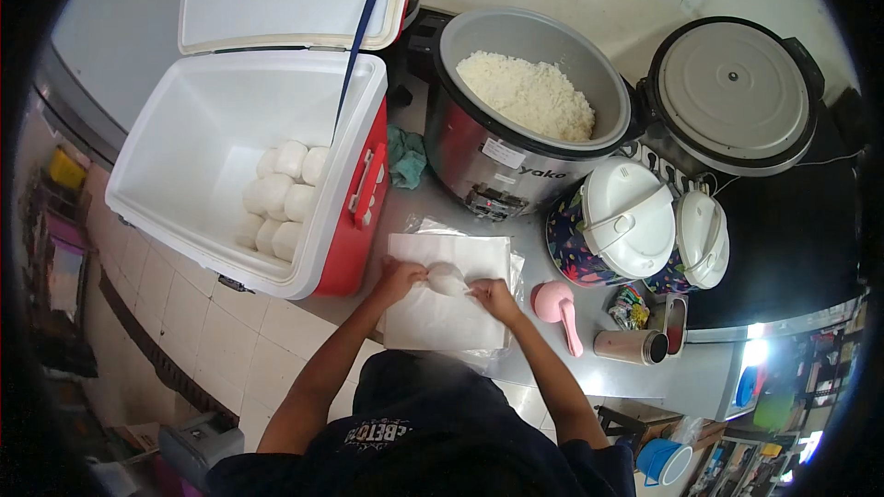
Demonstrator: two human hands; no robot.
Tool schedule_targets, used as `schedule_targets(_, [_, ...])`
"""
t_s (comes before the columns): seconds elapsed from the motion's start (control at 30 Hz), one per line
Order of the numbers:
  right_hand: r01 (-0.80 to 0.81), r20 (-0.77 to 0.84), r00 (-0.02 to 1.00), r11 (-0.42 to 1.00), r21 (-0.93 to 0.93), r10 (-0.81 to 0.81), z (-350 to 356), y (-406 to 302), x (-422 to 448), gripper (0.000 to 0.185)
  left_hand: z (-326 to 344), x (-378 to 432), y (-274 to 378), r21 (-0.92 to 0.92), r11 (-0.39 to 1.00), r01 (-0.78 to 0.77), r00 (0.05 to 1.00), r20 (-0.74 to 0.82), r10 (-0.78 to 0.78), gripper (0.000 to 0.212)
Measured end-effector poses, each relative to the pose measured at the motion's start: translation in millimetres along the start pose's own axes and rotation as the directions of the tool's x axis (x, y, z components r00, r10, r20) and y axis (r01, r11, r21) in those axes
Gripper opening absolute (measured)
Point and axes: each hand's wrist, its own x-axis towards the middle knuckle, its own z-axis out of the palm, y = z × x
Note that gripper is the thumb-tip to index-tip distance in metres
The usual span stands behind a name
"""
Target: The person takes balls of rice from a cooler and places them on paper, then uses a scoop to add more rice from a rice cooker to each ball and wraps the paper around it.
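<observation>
A small rounded white wrapped bundle (446,279) lies on a stack of white wrapping sheets (449,328) in front of me. At its left end, my left hand (404,279) pinches the wrapper. My right hand (494,298) grips a pointed end of the wrapper on the other side. Whether the bundle holds rice cannot be seen through its wrapper. Several similar white bundles (276,193) are piled against the right wall inside a red and white cooler box (186,103), whose lid stands raised.
Behind the sheets, a large rice cooker (463,152) holds cooked white rice (528,93); its round lid (733,90) is tipped back. A pink scoop (552,302), two flower-patterned rice cookers (625,221), a tumbler (625,346) and a green cloth (406,157) share the metal counter (611,379).
</observation>
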Motion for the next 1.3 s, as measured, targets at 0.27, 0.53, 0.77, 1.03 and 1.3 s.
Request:
schedule_targets(0.27, [-0.108,0.237,0.929,0.821,-0.561,0.285,-0.2,12.0,67.7,0.037,7.0,27.0,28.9,0.354,0.934,0.046,0.961,-0.272,0.055,0.038])
schedule_targets(0.53, [0.164,0.128,0.985,0.872,-0.461,-0.117,5.3,-32.3,27.1,0.036,40.7,-47.0,65.6,0.326,0.944,0.049,0.974,-0.226,0.027,0.042])
schedule_targets(0.77, [0.21,-0.069,0.964,0.898,-0.388,-0.255,22.6,-31.9,-20.3,0.034,52.7,-40.9,81.2,-0.172,0.984,-0.053,0.973,-0.231,0.012,0.065])
schedule_targets(1.03, [0.428,0.201,0.9,0.696,-0.576,-0.387,17.0,-25.4,-27.3,0.027,42.0,-69.4,61.5,0.258,0.709,-0.656,0.75,0.113,0.652,0.036])
schedule_targets(1.3, [-0.216,-0.71,0.701,0.969,-0.123,0.066,14.8,-30.2,-4.5,0.028,47.3,11.8,80.0,0.15,0.979,-0.134,0.859,0.51,0.04,0.037])
